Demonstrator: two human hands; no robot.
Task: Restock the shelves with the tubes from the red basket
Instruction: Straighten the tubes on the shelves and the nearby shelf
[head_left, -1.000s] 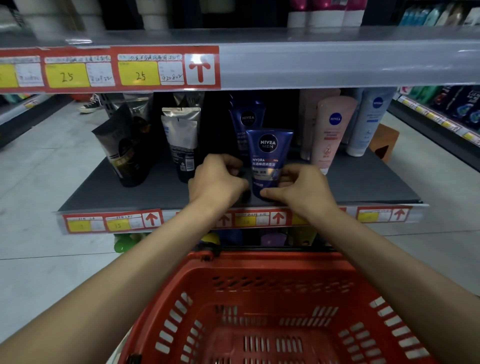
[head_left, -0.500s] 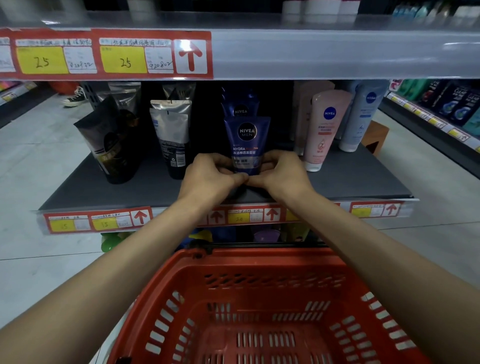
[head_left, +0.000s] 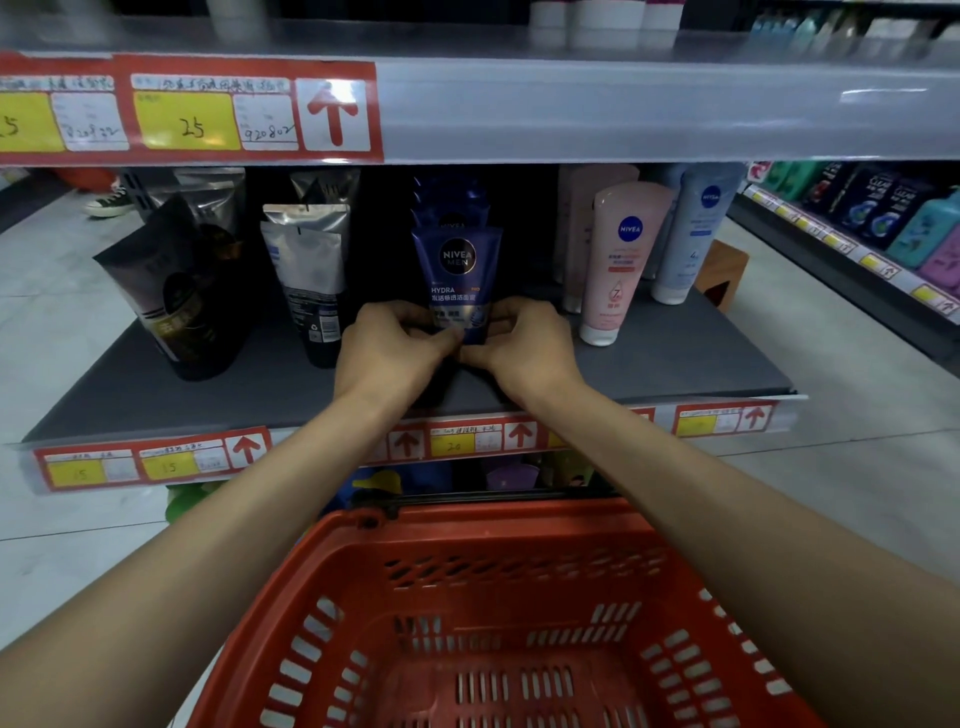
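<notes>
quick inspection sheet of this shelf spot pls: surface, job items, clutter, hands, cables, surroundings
surface: grey shelf board, bare along its front
job's things: blue Nivea Men tube upright, cap down, in front of a row of like tubes; red basket below, no tubes in its visible part
clutter: black tube leaning; silver-topped tube, pink tube and pale blue tube standing
grippers: left hand and right hand both pinch the blue tube's lower end
cables: nothing seen
surroundings: price labels on the shelf above, tiled floor, a shoe, another stocked shelf to the right
</notes>
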